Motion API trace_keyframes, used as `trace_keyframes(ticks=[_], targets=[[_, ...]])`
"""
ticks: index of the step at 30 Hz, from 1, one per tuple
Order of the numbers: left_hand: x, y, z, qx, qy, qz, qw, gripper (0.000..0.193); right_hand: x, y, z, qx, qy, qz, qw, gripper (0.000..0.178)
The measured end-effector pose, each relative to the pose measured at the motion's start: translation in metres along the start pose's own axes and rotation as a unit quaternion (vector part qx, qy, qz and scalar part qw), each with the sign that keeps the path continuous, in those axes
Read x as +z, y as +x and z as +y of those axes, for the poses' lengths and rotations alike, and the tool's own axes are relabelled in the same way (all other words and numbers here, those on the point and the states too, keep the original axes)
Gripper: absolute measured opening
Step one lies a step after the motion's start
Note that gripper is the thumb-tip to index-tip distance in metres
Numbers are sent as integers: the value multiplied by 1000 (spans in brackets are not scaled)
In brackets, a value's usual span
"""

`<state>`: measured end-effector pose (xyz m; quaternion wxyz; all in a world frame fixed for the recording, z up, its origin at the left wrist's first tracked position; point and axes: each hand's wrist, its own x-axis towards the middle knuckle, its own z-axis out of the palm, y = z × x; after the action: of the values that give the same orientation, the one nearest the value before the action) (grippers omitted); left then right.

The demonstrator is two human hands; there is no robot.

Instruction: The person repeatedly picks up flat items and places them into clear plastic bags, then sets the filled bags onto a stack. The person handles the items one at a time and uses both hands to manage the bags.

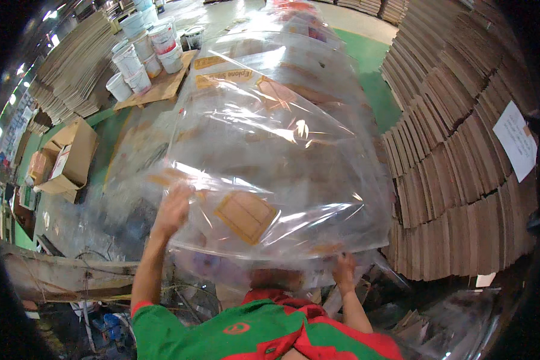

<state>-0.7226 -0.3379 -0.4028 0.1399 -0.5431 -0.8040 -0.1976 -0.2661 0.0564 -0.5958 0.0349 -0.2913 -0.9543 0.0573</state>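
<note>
A large clear plastic sheet (318, 165) spreads before me in loose, shiny folds over a long stack of similar film. Through it show yellow-brown printed patches, one of them a squarish panel (246, 217) near the front. My left hand (175, 209) is closed at the sheet's left side, gripping the film; motion softens its fingers. At the near right edge, my right hand (344, 271) pinches the border, with its fingertips partly hidden by film. Between my hands, the sheet's front edge runs just beyond my green and red shirt (234, 327).
Tall stacks of brown cardboard (450, 174) stand close on the right, with a white paper (515, 141) attached. Paint-stained buckets (127, 60) crowd a wooden board (162, 90) at the far left. An open carton (75, 159) sits left. A wooden beam (72, 279) lies near my left.
</note>
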Motion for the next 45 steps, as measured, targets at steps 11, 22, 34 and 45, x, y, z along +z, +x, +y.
trace_keyframes(ticks=[11, 22, 34, 45], targets=[[-5, -195, 29, -374, -2, 4, 927, 15, -52, 78, -40, -42, 11, -71, 997, 40], [65, -177, 23, -380, 46, 50, 922, 5, -51, 116, 20, -10, -52, -8, 999, 30], [-119, 149, -65, -215, 366, 279, 862, 33, -349, 341, 29, -51, -118, 395, 910, 24], [65, -202, 109, -457, 8, -17, 889, 36, -96, -14, 15, 86, -8, 114, 990, 17]])
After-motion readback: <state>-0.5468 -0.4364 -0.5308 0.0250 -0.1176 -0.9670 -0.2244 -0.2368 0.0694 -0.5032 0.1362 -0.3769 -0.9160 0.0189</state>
